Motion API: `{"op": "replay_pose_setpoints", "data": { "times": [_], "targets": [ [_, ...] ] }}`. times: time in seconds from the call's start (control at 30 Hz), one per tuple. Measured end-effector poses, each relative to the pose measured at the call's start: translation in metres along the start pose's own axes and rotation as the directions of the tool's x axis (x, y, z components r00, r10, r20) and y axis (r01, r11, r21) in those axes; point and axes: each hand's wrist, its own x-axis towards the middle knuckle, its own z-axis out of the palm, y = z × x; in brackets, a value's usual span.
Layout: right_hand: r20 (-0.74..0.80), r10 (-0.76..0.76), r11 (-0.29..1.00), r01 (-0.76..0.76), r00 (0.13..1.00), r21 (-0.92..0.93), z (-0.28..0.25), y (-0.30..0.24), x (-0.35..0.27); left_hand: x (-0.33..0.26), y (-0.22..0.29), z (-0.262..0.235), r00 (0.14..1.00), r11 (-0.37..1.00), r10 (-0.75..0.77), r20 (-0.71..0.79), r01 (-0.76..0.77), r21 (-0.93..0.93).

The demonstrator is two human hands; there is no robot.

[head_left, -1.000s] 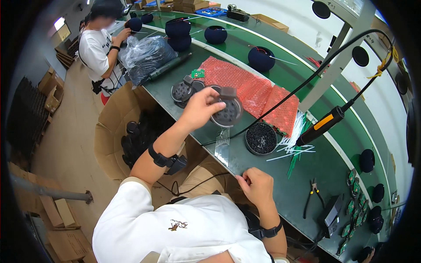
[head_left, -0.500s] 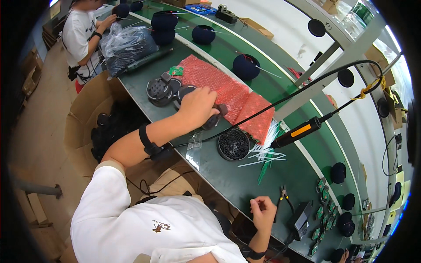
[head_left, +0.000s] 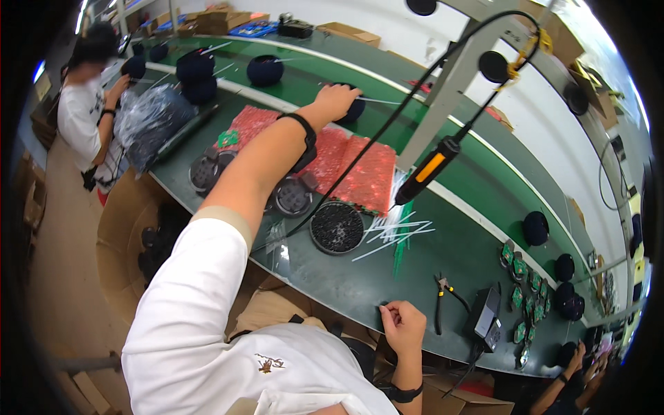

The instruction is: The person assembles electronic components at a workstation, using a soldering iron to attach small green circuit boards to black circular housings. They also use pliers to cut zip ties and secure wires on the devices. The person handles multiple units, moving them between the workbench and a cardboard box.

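Observation:
My left hand (head_left: 335,102) reaches across to the green conveyor, fingers curled over a dark blue round shell (head_left: 355,111) with a white cable tie sticking out of it. Its grip is partly hidden behind the knuckles. Under my left forearm lies red bubble wrap (head_left: 366,173) with a small green circuit board (head_left: 227,139) at its far left corner. Black round speaker parts (head_left: 293,198) rest beside the wrap. My right hand (head_left: 404,325) is closed in a pinch near the table's front edge; a tiny dark spot shows at its fingertips, too small to name.
A round tin of small black screws (head_left: 337,228) stands beside loose white cable ties (head_left: 394,232). Above them hangs a black and orange electric screwdriver (head_left: 429,169) on its cable. Pliers (head_left: 446,297), a black box (head_left: 486,315) and several circuit boards (head_left: 519,297) lie at right. Another person (head_left: 86,117) works at far left.
My left hand has left the black speaker part on the table and moved farther out, onto the blue shell on the conveyor. My right hand stays pinched near the edge. The view has shifted.

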Motion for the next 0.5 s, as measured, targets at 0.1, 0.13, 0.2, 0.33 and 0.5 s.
{"op": "replay_pose_setpoints", "data": {
  "times": [0.1, 0.13, 0.2, 0.33, 0.5],
  "targets": [
    [-0.039, -0.011, 1.000, 0.011, 0.999, 0.010, 0.000, 0.002, 0.001, 0.007, 0.005, 0.005, 1.000, 0.996, 0.017, 0.022, -0.019, 0.086],
    [-0.049, -0.022, 1.000, 0.022, 0.999, 0.012, 0.000, 0.003, 0.001, 0.008, 0.009, 0.004, 1.000, 0.994, 0.001, 0.028, -0.004, 0.109],
    [-0.049, -0.033, 0.999, 0.034, 0.998, 0.012, 0.000, 0.006, 0.000, 0.002, 0.019, -0.015, 0.995, 0.997, 0.008, 0.104, -0.015, 0.075],
    [-0.038, -0.068, 0.998, 0.069, 0.997, 0.011, -0.002, 0.005, 0.000, -0.016, -0.004, -0.029, 0.994, 0.986, -0.085, 0.071, 0.094, -0.140],
    [-0.009, -0.017, 1.000, 0.017, 1.000, -0.003, -0.003, 0.004, -0.003, -0.089, -0.018, -0.104, 0.909, 0.561, -0.390, 0.144, 0.359, -0.746]
  ]
}}
